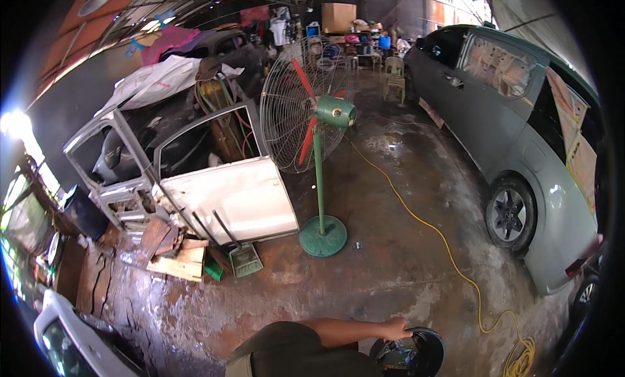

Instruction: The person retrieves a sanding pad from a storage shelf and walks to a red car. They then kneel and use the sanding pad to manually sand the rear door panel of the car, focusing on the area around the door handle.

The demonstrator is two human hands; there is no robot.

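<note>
From the lower edge my left arm, in a dark sleeve, reaches across to the right. My left hand [396, 328] is closed on the rim of a black bucket [430, 352]. Something shiny and hard to make out lies inside the bucket. My right hand does not show. Beyond the bucket, toward the middle, stands a large pedestal fan with a green motor [335, 112], red blades, a wire cage and a round green base [323, 236]. A yellow hose or cable [449, 250] runs along the floor and ends in a coil [521, 361] right of the bucket.
A grey vehicle [465, 120] with masked windows lines the right side. Detached vehicle doors [228, 198] stand at the left, beside wood pieces [179, 260] and a long-handled dustpan [245, 260]. The concrete floor [306, 286] has wet patches. A plastic chair [394, 77] stands farther back.
</note>
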